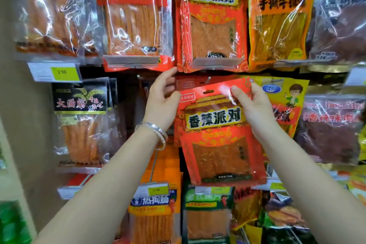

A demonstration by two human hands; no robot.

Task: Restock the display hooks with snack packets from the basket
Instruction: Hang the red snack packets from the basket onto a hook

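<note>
Head camera view: a person stands close to a shop display wall crowded with hanging snack packets, both bare forearms raised.

The right hand point(255, 109) pinches the top right corner of a glossy red plastic snack packet with a yellow banner of black characters point(219, 134). The thumb lies on the front and the fingers curl behind. The packet is held up in front of the middle row of the display, tilted slightly, with its lower end to the right. Its small hang slot is at the top edge, just below a grey metal hook tip point(208, 80).

The left hand point(164, 101) is beside the packet's top left corner, with the thumb touching that edge. Its fingers are loosely straight and spread, reaching up towards the row above. It grasps nothing. A silver bangle bracelet point(156, 130) sits on the left wrist.

Directly above hangs a matching red packet point(212, 20). To its left is a red packet showing orange strips point(132, 16), and to its right a yellow packet point(281, 16). Left of the hands hangs a black-labelled clear packet point(81, 121), below a yellow-green price label reading 2.00 point(63, 73). Behind the right hand is a yellow packet with a cartoon figure point(287, 97). Lower down hang an orange packet point(152, 214) and a green-topped packet point(208, 214).
</note>
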